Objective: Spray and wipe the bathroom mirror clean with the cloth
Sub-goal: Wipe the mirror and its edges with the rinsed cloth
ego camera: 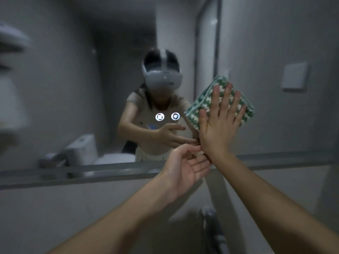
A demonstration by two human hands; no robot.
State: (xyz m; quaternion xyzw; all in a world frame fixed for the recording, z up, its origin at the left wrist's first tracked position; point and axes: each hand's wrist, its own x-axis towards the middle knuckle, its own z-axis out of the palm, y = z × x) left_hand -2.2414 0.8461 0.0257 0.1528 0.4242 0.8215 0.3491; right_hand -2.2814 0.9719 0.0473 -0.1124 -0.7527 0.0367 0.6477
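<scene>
A wide bathroom mirror (pixel 73 88) fills the upper part of the head view. A folded green-and-white patterned cloth (pixel 205 97) lies flat against the glass at centre right. My right hand (pixel 220 123) presses on it with the palm, fingers spread and pointing up. My left hand (pixel 185 165) is just below, palm up and fingers apart, its fingertips touching the right wrist; it holds nothing. No spray bottle is in view.
The mirror's lower frame (pixel 55 177) runs across the middle, with grey wall below. A faucet (pixel 212 228) shows blurred at the bottom. A white fixture (pixel 11 79) sits at the left edge. The reflection shows a person, a toilet and a door.
</scene>
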